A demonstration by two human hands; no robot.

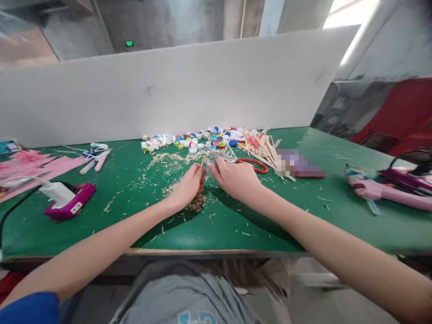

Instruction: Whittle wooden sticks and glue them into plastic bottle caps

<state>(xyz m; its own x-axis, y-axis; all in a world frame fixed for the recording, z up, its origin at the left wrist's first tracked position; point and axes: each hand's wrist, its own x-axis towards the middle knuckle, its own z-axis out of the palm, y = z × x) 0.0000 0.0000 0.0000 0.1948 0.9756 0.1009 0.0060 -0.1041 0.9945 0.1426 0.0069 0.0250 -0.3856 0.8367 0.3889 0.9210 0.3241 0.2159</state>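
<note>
Two bare hands met over a green tabletop, a thin pale wooden stick between them.
The left hand was closed, its thumb and fingers pinching the stick, which poked up from the fingertips. Just beside it, the right hand was curled around a small pale flat tool, too blurred to identify, its end near the stick. Red-handled metal scissors lay just beyond the right hand; whether they touched could not be told. Brown shavings were heaped below the left hand, and multicoloured plastic bottle caps lay farther back.
</note>
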